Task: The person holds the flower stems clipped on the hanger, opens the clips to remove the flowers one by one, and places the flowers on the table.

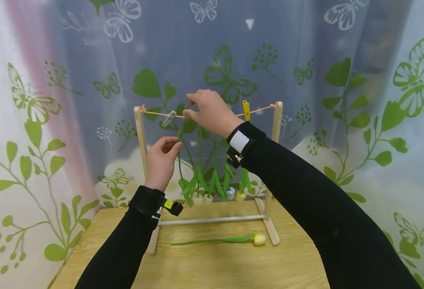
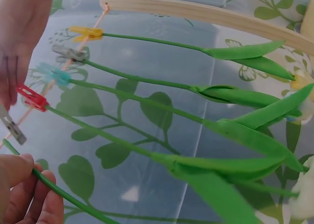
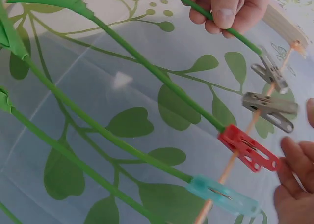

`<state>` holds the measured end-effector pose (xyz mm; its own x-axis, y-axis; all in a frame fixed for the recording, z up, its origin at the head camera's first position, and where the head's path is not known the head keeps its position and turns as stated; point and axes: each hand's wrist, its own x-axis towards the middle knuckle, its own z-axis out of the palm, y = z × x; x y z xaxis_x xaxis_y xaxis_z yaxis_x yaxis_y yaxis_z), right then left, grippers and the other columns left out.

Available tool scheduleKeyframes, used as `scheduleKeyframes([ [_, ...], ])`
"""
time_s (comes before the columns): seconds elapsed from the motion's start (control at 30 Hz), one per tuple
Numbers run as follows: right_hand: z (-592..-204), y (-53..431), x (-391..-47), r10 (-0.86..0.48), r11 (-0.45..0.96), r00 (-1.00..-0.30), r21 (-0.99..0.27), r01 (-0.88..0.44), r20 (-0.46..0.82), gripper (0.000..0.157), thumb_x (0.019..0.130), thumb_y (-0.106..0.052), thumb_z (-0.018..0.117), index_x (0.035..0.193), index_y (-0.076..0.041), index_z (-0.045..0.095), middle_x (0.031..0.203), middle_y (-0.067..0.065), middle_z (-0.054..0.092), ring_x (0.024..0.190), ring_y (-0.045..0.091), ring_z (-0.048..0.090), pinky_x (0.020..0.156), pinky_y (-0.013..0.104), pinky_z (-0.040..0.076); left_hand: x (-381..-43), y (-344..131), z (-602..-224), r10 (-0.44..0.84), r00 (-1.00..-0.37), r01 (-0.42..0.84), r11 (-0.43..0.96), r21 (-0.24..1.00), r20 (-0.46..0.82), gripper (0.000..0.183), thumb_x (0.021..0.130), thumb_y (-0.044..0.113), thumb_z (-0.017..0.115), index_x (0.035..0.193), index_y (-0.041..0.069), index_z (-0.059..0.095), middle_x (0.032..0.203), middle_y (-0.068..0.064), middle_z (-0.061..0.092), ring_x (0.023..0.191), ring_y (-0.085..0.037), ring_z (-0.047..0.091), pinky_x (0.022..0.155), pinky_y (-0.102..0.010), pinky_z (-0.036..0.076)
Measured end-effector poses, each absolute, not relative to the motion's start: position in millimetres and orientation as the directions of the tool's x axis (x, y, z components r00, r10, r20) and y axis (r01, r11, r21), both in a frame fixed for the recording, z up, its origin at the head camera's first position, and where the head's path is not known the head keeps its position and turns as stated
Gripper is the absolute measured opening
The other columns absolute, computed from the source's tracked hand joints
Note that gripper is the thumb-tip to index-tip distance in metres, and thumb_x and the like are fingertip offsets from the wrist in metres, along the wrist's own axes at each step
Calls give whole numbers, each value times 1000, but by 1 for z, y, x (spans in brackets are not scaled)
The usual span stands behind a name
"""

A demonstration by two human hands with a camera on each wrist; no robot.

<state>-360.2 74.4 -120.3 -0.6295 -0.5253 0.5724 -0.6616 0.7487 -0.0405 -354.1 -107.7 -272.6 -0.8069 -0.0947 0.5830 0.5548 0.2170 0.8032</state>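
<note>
In the head view, my left hand [image 1: 161, 164] pinches a green tulip stem [image 2: 64, 196] between thumb and fingers. The stem's upper end comes close to a grey clothespin [image 3: 271, 72] on an orange string [image 3: 226, 170]. My right hand [image 1: 212, 112] is up at the string, fingers parted around a second grey clothespin [image 3: 270, 108], with a gap showing between fingertips and pin in the right wrist view. Beside it sit a red clothespin [image 3: 245, 148] and a turquoise clothespin [image 3: 223, 194], each gripping a hanging tulip's stem. A yellow clothespin [image 1: 246, 110] holds another.
The string spans a wooden frame [image 1: 276, 124] with a pale lower bar [image 1: 212, 220]. Beneath it, a yellow tulip [image 1: 259, 239] lies on the wooden table [image 1: 212, 265]. A curtain [image 1: 183, 48] printed with leaves and butterflies hangs behind.
</note>
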Motion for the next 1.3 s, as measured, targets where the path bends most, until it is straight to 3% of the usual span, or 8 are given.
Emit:
scheduleKeyframes([
  [0.2, -125, 85, -352, -484, 706, -517, -35, -708, 706, 51, 103, -31, 67, 147, -7, 58, 129, 10, 68, 119, 29, 61, 94, 37, 53, -344, -113, -267, -100, -789, 577, 216, 787, 606, 26, 103, 24, 68, 125, 11, 69, 114, -11, 71, 108, -30, 68, 98, -36, 58],
  [0.47, -162, 101, -339, -460, 623, -361, 4, -782, 811, 43, 101, -23, 71, 138, -4, 65, 115, 11, 72, 115, 29, 64, 94, 37, 55, -332, -117, -262, -100, -767, 589, 285, 757, 634, 27, 101, 31, 68, 126, 18, 69, 117, -3, 70, 107, -17, 67, 97, -31, 57],
  [0.57, -179, 106, -338, -439, 604, -349, -16, -797, 828, 40, 99, -21, 74, 134, -3, 67, 113, 11, 72, 113, 29, 64, 92, 38, 54, -328, -115, -258, -97, -760, 598, 284, 750, 643, 27, 100, 32, 70, 124, 19, 70, 115, -2, 71, 105, -17, 68, 93, -33, 58],
  [0.77, -221, 113, -334, -413, 570, -403, -113, -813, 817, 37, 98, -21, 75, 131, -5, 69, 119, 9, 71, 111, 26, 65, 93, 38, 57, -322, -110, -255, -92, -752, 618, 245, 747, 652, 27, 99, 32, 71, 123, 18, 71, 113, -2, 71, 101, -15, 67, 92, -34, 59],
  [1.0, -267, 114, -328, -397, 549, -532, -271, -791, 747, 37, 98, -20, 75, 132, -5, 67, 113, 8, 69, 104, 23, 68, 91, 30, 61, -317, -102, -251, -72, -754, 632, 190, 751, 653, 32, 100, 31, 70, 126, 13, 69, 117, -6, 70, 105, -17, 67, 97, -32, 58],
  [1.3, -314, 108, -327, -394, 541, -670, -431, -723, 629, 41, 98, -26, 75, 133, -7, 66, 117, 11, 69, 106, 27, 69, 92, 35, 63, -309, -91, -248, -41, -764, 631, 166, 758, 644, 30, 101, 30, 69, 127, 16, 68, 119, -8, 70, 108, -20, 68, 99, -32, 58],
])
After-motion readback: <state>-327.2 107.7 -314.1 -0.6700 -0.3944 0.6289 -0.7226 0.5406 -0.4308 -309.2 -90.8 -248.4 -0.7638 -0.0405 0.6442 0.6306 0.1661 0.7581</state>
